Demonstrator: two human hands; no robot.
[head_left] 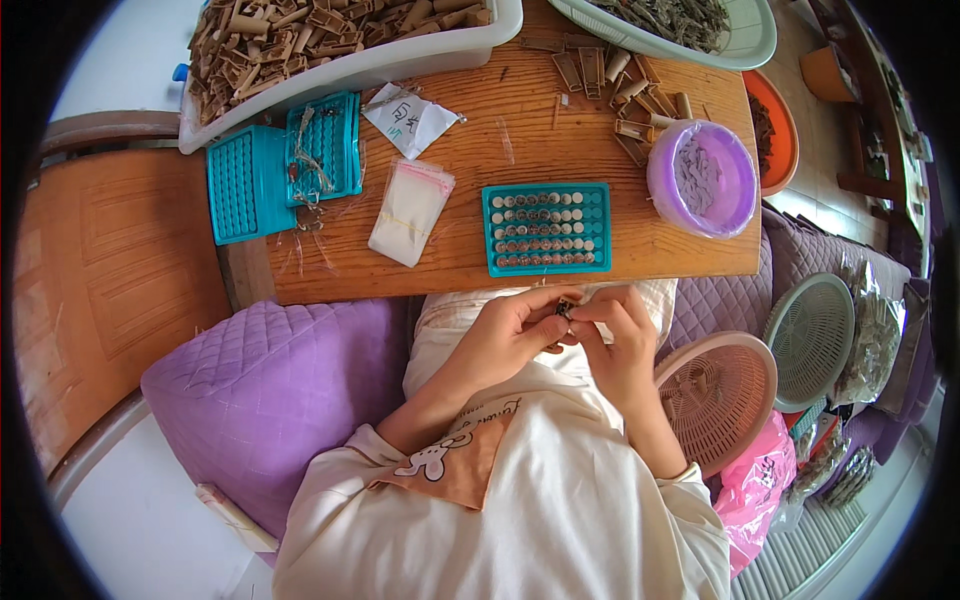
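Both my hands meet over my lap, just below the table's near edge. In my left hand (508, 335), thumb and fingers close round a small dark piece (564, 309), too small to name. The fingertips of my right hand (618, 338) pinch at the same spot; what they grip is mostly hidden. Nearest to them on the table lies a teal compartment tray (547, 188), with rows of round silvery pieces in most of its pockets; the column at its right side holds none.
On the wooden table (420, 275) are clear plastic sleeves (412, 212), a white paper packet (410, 122), more teal trays (240, 185), loose brown pieces (592, 68) and a purple tub (735, 185). A large bin (350, 58) stands behind. A pink basket (716, 400) sits at my right.
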